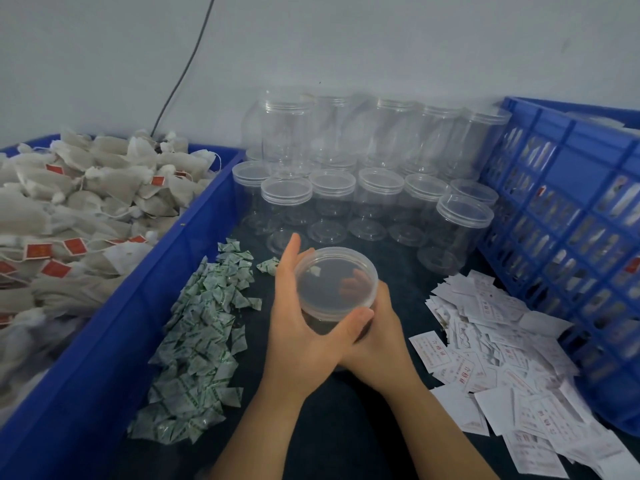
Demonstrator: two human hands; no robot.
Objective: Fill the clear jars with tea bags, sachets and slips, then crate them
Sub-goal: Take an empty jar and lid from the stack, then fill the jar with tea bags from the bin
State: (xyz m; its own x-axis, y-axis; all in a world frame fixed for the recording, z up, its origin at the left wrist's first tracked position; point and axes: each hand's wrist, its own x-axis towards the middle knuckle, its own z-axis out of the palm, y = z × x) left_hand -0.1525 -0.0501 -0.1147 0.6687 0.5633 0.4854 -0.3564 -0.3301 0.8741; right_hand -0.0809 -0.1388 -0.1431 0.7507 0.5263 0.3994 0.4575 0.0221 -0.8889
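Gripping clear jar (320, 322) two-handed | left hand (298, 327) clasps lid (335, 282), right hand (379, 337) wraps body | step: uncapping (jar apparently empty) | next: twist lid off, load tea bags (86, 202)

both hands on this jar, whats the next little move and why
Probably twist the lid off. The left hand and right hand both grip the jar, which is capped with no tea bags visible inside, while the tea bags, sachets and slips lie alongside.

Black cable (180, 81) against pale wall (381, 36)
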